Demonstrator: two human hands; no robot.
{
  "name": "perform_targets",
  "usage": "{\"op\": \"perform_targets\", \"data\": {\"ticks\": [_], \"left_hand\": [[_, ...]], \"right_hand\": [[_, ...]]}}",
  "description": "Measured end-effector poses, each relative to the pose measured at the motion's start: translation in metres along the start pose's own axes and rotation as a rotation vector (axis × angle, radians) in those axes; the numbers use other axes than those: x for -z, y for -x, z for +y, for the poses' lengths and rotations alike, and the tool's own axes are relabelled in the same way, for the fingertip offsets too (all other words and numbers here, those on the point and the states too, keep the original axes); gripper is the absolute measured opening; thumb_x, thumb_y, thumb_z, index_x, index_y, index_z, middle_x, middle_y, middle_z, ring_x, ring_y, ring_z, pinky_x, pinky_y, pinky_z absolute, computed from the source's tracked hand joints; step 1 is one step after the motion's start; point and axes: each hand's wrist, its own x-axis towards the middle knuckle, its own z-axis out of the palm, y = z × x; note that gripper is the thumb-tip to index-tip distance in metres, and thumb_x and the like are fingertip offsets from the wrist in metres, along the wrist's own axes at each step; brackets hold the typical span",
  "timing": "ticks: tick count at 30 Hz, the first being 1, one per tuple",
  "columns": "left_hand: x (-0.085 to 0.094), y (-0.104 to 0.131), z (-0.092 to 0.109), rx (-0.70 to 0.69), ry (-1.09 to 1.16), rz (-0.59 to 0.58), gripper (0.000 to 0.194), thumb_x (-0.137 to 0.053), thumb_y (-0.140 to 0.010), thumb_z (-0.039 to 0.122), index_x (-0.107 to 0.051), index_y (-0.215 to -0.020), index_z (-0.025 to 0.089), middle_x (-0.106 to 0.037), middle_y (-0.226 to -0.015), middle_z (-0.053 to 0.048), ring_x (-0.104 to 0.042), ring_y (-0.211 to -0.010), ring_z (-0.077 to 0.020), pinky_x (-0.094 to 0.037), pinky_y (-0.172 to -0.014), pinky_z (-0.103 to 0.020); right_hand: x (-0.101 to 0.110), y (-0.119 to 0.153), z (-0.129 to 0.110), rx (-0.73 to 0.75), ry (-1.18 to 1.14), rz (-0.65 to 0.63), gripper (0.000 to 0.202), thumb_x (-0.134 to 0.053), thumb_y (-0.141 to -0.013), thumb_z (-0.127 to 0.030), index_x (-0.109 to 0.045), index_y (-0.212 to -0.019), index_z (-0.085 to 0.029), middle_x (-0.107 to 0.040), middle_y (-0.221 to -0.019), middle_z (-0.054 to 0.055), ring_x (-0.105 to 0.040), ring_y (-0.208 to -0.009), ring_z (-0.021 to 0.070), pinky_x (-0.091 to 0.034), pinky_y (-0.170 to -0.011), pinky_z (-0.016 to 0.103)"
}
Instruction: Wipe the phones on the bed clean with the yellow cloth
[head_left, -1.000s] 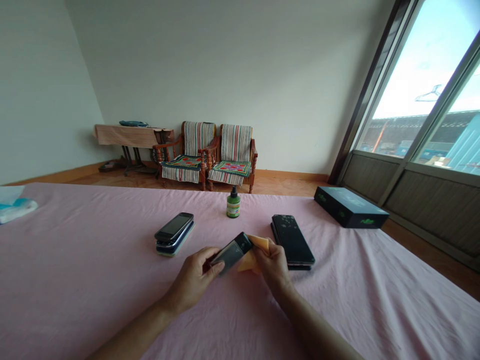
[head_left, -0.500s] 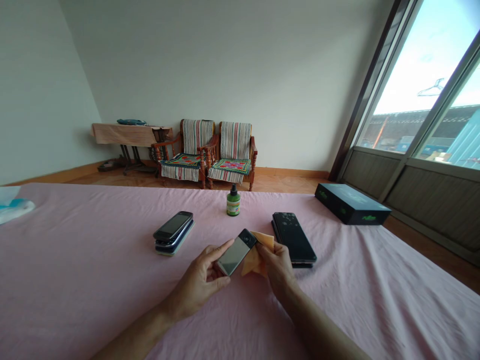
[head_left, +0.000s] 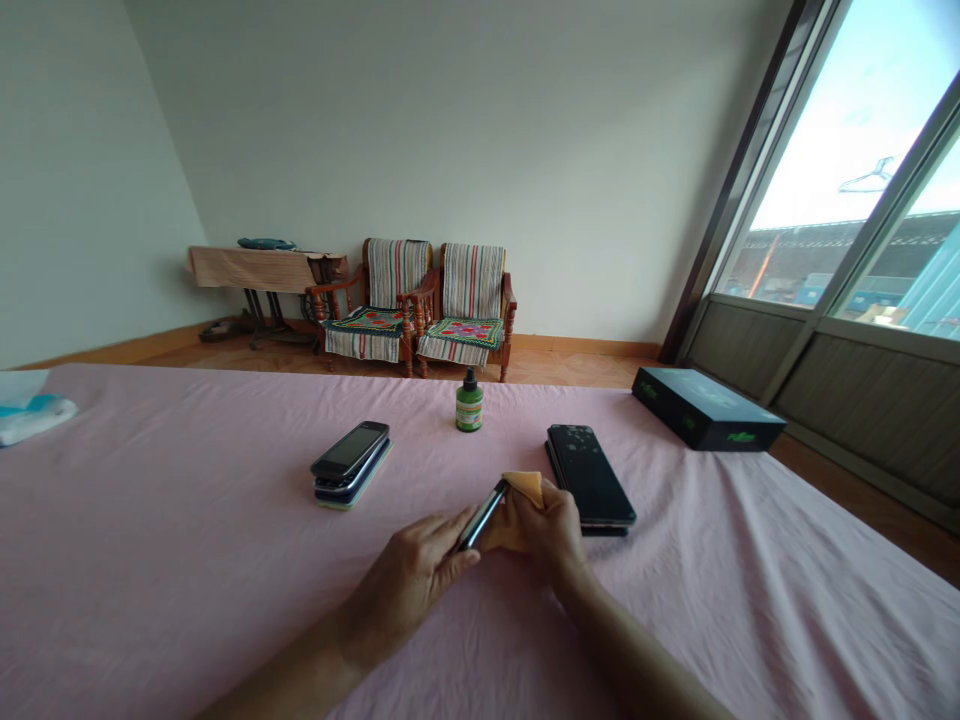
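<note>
My left hand (head_left: 416,565) grips a small phone (head_left: 484,515), which is turned so that its thin edge faces up. Pinched in my right hand (head_left: 551,525) is an orange cloth (head_left: 525,486) that touches the phone's far end and hangs beside it. To the left, a stack of phones (head_left: 351,460) lies on the pink sheet (head_left: 187,520). Large black phones (head_left: 589,478) are stacked just beyond and right of my right hand. A green bottle (head_left: 469,408) with a black top stands upright behind the hands.
A black box (head_left: 705,408) sits at the back right of the sheet. At the far left edge lies a white and blue packet (head_left: 34,415). Beyond the sheet are two wooden chairs (head_left: 472,285) and a cloth-covered table (head_left: 251,270).
The phone in my left hand has tilted from showing its flat face to showing its edge. My left hand has rolled over with it and moved slightly right.
</note>
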Motion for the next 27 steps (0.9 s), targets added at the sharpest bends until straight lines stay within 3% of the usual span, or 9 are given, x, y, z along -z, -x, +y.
{"op": "perform_targets", "data": {"ticks": [7,15,19,22,27], "left_hand": [[-0.011,0.005,0.008,0.090,-0.109,0.008,0.020,-0.054,-0.091,0.019,-0.063,-0.109,0.021,-0.061,-0.096,-0.005,-0.060,-0.090,-0.0203,-0.050,-0.087,-0.032],[-0.015,0.004,0.008,0.122,-0.014,0.071,0.028,-0.055,-0.085,0.007,-0.062,-0.107,0.023,-0.061,-0.093,-0.001,-0.061,-0.088,-0.0175,-0.048,-0.081,-0.026],[-0.015,0.004,0.010,0.133,0.066,0.093,0.029,-0.053,-0.085,0.005,-0.062,-0.107,0.022,-0.062,-0.093,-0.001,-0.061,-0.088,-0.0166,-0.047,-0.079,-0.025],[-0.014,0.003,0.010,0.147,0.056,0.109,0.028,-0.050,-0.086,0.005,-0.063,-0.105,0.022,-0.062,-0.091,-0.001,-0.061,-0.085,-0.0168,-0.047,-0.077,-0.025],[-0.013,0.004,0.008,0.145,0.002,0.109,0.039,-0.047,-0.083,0.003,-0.062,-0.113,0.024,-0.062,-0.094,-0.002,-0.061,-0.087,-0.0172,-0.047,-0.081,-0.027]], "right_hand": [[0.004,0.002,-0.010,0.241,0.276,-0.098,0.022,-0.053,-0.077,-0.020,-0.062,-0.058,-0.016,-0.051,-0.066,0.000,-0.048,-0.058,0.0115,-0.033,-0.053,0.022],[-0.002,0.032,-0.030,0.447,0.478,-0.315,0.021,-0.048,-0.087,-0.012,-0.068,-0.089,-0.018,-0.058,-0.083,0.005,-0.055,-0.072,0.0155,-0.043,-0.066,0.024],[-0.004,0.047,-0.035,0.492,0.505,-0.408,0.020,-0.049,-0.087,-0.008,-0.065,-0.091,-0.019,-0.060,-0.088,0.005,-0.056,-0.078,0.0165,-0.046,-0.070,0.024],[-0.002,0.037,-0.035,0.524,0.547,-0.423,0.020,-0.050,-0.085,-0.005,-0.065,-0.086,-0.020,-0.059,-0.087,0.005,-0.056,-0.077,0.0163,-0.046,-0.069,0.024],[0.001,0.003,-0.025,0.519,0.644,-0.295,0.022,-0.048,-0.084,-0.004,-0.064,-0.075,-0.017,-0.055,-0.077,0.004,-0.055,-0.069,0.0156,-0.046,-0.065,0.026]]}}
